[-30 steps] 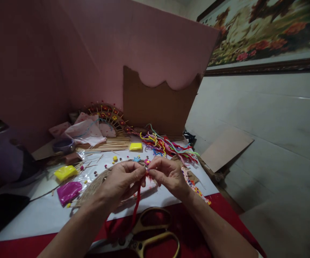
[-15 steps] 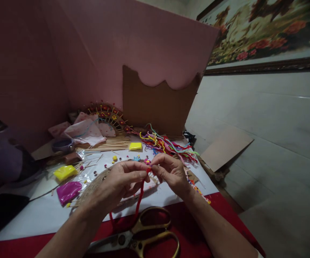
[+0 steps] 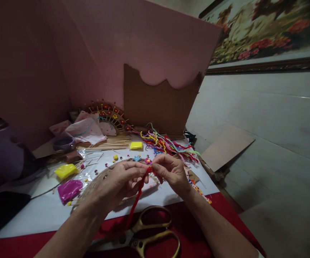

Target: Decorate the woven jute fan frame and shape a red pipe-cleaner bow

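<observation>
A fuzzy red pipe cleaner [image 3: 138,196] is pinched between both hands, its upper end bent into small loops at the fingertips and its tail hanging down. My left hand [image 3: 124,179] grips it from the left with thumb and forefinger closed. From the right, my right hand [image 3: 172,173] pinches the looped end with its fingers closed. Behind the hands lies a twine-covered arc [image 3: 97,186], partly hidden by my left hand, with a pink flower [image 3: 148,161] and a blue flower [image 3: 137,158] near its top. Gold-handled scissors [image 3: 141,234] lie below the hands on red cloth.
A heap of coloured pipe cleaners [image 3: 168,145] lies behind my right hand. Yellow [image 3: 66,171] and magenta [image 3: 70,190] packets lie on the left, near a purple container [image 3: 4,150]. A decorated fan [image 3: 109,114] and brown cardboard [image 3: 157,104] stand at the back.
The red pipe cleaner's tail has swung lower and to the left, and its bend at the fingertips has shifted slightly. Both hands stay in nearly the same place.
</observation>
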Demonstrator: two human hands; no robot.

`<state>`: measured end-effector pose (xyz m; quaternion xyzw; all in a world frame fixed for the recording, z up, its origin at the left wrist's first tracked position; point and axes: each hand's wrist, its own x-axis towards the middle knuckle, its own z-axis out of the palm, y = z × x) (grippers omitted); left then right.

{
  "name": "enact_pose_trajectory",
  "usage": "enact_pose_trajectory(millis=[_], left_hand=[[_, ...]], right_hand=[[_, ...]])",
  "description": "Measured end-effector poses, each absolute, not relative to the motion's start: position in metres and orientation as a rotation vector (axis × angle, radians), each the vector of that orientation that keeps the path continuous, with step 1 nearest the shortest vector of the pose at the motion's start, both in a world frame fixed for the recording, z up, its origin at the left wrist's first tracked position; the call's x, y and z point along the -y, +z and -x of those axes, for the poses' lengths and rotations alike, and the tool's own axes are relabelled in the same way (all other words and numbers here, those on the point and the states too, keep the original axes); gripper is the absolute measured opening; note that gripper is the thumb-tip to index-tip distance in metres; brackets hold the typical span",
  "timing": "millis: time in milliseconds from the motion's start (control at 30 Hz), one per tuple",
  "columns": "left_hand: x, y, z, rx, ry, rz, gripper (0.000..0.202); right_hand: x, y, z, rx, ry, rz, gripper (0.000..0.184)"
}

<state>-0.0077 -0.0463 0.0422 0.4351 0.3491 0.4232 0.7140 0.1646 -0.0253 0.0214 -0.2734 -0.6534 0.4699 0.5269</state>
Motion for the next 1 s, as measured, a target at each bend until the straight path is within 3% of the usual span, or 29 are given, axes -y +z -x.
enact_pose_trajectory(millis=[300, 400, 633, 1000], left_hand=[[0.045, 0.036, 0.004, -0.728, 0.948, -1.076, 0.015], [0.045, 0.037, 0.002, -0.753, 0.994, -1.08, 0.014], [0.048, 0.038, 0.002, -0.838, 1.095, -1.149, 0.021], [0.056, 0.036, -0.004, -1.182, 1.43, -1.872, 0.01]], right_hand=[[0.026, 0.021, -0.162, 1.63, 0.952, 0.646, 0.011], [0.027, 0.021, -0.162, 1.701, 0.632, 0.691, 0.003], [0.035, 0.019, -0.165, 1.902, -0.056, 0.632, 0.023], [0.035, 0.014, -0.162, 1.942, -0.139, 0.652, 0.023]])
